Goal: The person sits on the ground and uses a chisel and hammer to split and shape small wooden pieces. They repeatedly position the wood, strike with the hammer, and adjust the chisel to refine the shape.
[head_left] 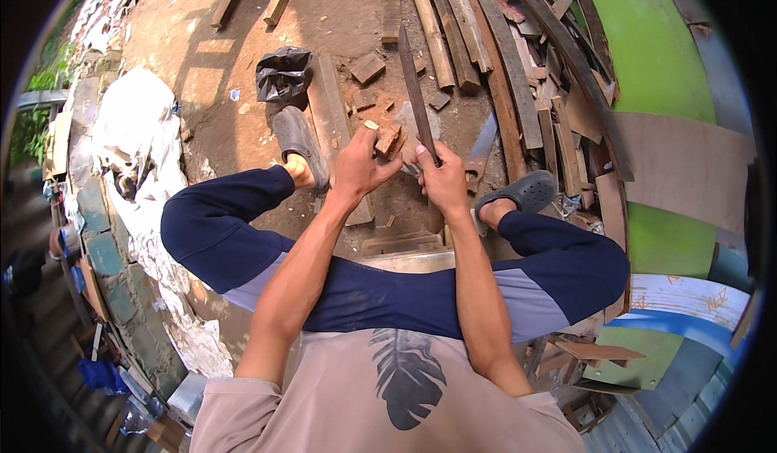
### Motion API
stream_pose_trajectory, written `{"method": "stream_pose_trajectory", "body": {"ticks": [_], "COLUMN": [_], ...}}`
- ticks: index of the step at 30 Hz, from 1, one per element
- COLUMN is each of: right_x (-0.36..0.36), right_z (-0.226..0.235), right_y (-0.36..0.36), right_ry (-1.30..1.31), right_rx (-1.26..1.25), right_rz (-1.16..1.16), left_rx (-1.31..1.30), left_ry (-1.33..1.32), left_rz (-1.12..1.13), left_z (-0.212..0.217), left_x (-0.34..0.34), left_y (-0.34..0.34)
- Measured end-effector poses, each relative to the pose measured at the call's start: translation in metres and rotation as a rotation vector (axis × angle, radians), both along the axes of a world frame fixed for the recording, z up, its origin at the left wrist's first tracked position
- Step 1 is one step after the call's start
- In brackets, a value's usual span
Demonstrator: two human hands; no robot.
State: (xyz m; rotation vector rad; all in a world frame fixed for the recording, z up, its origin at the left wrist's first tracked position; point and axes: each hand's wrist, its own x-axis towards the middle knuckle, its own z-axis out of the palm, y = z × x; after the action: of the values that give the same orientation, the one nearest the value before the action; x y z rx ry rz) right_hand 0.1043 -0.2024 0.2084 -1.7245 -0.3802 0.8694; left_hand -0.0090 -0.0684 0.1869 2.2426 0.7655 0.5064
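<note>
My right hand [443, 181] is closed round the handle end of a long dark machete [414, 89], its blade pointing up and away from me. Beside it, my left hand [361, 163] grips a rough reddish-brown wood block [389, 138] between thumb and fingers. Something small and pale shows at a fingertip of that hand. The blade stands to the right of the block, apart from it. Below and beyond my hands, several cut wood pieces [367, 68] lie on the dirt among reddish chips.
A black plastic bag [283, 74] and a plank [330, 97] lie ahead to the left. Long timbers [477, 24] and piled scraps [558, 73] line the right, near a green panel [660, 40]. A white sheet [142, 141] covers the left edge. My clogs [528, 192] flank the work.
</note>
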Motion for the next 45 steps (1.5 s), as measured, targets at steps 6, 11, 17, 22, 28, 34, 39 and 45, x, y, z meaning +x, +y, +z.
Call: {"method": "stream_pose_trajectory", "body": {"ticks": [6,11,17,22,28,34,39,45], "right_x": [-0.027,-0.036,-0.036,-0.037,-0.032,-0.034,-0.037,-0.046], "right_z": [-0.01,-0.011,-0.019,-0.032,-0.047,-0.046,-0.058,-0.057], "right_y": [0.0,0.001,0.008,0.01,0.01,0.008,0.007,0.007], "right_ry": [0.082,-0.038,-0.223,-0.276,-0.182,-0.024,-0.388,-0.477], "right_rx": [-0.094,-0.165,-0.138,-0.037,-0.03,-0.088,0.048,0.054], "right_rz": [-0.011,0.089,0.103,0.093,0.006,0.059,0.045,0.022], "left_rx": [0.021,-0.023,-0.039,-0.116,-0.405,-0.439,-0.402,-0.405], "left_ry": [0.183,0.215,0.249,0.288,0.02,0.151,0.147,0.138], "left_rz": [0.173,0.144,0.116,-0.012,-0.186,0.104,0.151,0.188], "left_z": [-0.04,-0.055,-0.047,-0.045,-0.066,-0.054,-0.066,-0.058], "left_x": [-0.006,-0.013,-0.013,-0.012,-0.026,-0.004,0.001,0.007], "left_y": [-0.011,-0.011,-0.016,-0.012,0.015,0.002,-0.006,-0.014]}}
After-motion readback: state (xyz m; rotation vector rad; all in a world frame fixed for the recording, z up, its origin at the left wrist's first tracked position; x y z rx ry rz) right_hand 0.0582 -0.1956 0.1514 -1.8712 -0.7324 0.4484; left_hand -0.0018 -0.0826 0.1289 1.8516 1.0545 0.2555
